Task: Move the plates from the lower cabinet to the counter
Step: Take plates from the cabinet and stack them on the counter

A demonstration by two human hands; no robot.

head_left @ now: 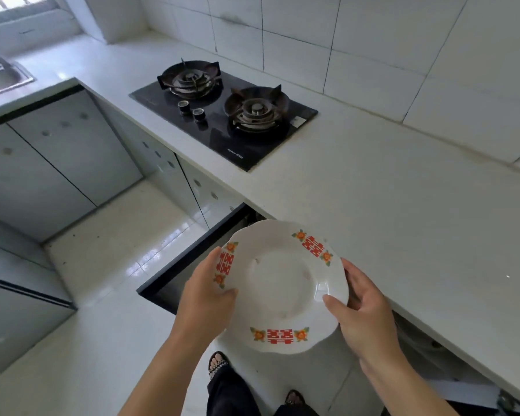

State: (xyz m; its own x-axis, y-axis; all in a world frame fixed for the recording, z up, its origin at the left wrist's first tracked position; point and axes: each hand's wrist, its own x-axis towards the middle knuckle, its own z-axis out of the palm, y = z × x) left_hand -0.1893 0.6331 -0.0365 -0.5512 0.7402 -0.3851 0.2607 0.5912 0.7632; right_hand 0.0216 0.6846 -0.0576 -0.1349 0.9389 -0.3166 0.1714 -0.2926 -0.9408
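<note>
A white plate [282,283] with red characters and orange flowers on its scalloped rim is held level in front of me, partly over the front edge of the white counter [403,211]. My left hand [206,298] grips its left rim with the thumb on top. My right hand [364,310] grips the right rim the same way. Below the plate, the lower cabinet door [189,262] stands swung open, its dark edge toward me. The cabinet's inside is hidden by the plate and counter.
A black two-burner gas hob [222,115] is set into the counter to the left. A steel sink [3,76] sits at the far left corner. White tiled wall behind. Closed grey cabinet doors [57,163] line the left side. My feet [219,364] stand on a glossy white floor.
</note>
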